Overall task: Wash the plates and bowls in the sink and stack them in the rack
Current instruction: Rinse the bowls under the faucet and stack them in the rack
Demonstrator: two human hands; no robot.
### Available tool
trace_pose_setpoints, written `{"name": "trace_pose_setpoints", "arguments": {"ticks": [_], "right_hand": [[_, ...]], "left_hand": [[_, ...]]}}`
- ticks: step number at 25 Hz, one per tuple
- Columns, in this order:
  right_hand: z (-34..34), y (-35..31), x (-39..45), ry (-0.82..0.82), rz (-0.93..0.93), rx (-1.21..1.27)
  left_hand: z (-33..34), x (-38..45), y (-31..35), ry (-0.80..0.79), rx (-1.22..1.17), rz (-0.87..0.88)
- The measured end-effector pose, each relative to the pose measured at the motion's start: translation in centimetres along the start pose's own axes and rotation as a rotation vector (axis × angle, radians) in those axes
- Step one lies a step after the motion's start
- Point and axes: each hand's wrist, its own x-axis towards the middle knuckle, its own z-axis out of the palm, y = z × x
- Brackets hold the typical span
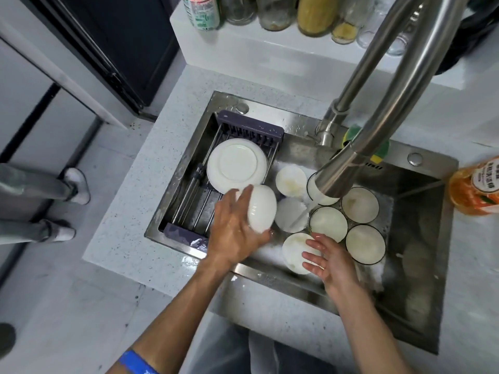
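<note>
My left hand (235, 228) grips a white bowl (262, 207), turned on its side, over the near right part of the rack (194, 195). A white plate (236, 166) lies upside down in the rack's far part. My right hand (328, 259) hovers with straight fingers above a white bowl (293, 253) at the sink's near edge. Several more white bowls (328, 224) sit in soapy water in the steel sink (421, 238). Water runs from the faucet head (340, 174) onto them.
The steel faucet neck (405, 85) arches across the sink. A green-yellow sponge (378, 153) lies behind it. An orange bottle (478, 186) stands at the right. Jars and bottles (316, 14) line the back shelf. A person's legs (40, 201) stand on the floor at left.
</note>
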Motion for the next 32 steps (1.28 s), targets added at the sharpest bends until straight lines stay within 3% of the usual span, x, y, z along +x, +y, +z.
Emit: {"name": "trace_pose_setpoints", "arguments": {"ticks": [2, 7, 13, 17, 20, 22, 24, 26, 28, 32], "right_hand": [[0.2, 0.4, 0.0, 0.000, 0.008, 0.002], [0.8, 1.4, -0.1, -0.031, 0.078, 0.027], [0.3, 1.7, 0.5, 0.014, 0.095, -0.018], [0.6, 1.9, 0.3, 0.027, 0.084, -0.069], [0.7, 2.1, 1.0, 0.036, 0.099, -0.088], [0.5, 2.4, 2.8, 0.075, 0.063, -0.156], [-0.4, 2.9, 5.5, 0.159, -0.066, -0.406], [-2.3, 3.0, 8.8, 0.185, -0.240, -0.938], [-4.0, 2.9, 11.6, 0.169, -0.330, -1.357], [-5.7, 3.9, 15.0, 0.172, -0.387, -1.672]], "left_hand": [[-1.9, 0.4, -3.0, -0.020, 0.136, -0.143], [-1.4, 2.3, -5.5, -0.263, 0.453, -0.208], [0.6, 3.3, -5.9, -0.284, 0.633, -0.230], [0.3, 3.2, -5.7, -0.269, 0.525, -0.274], [0.8, 2.4, -3.9, -0.015, 0.332, -0.104], [1.6, 2.1, -1.5, 0.074, 0.055, 0.069], [2.7, 2.4, 1.0, -0.027, -0.270, 0.106], [4.3, 2.7, 2.4, -0.103, -0.479, -0.022], [5.9, 2.4, 2.5, -0.119, -0.517, -0.123], [8.0, 1.6, 0.9, -0.154, -0.492, -0.163]]}}
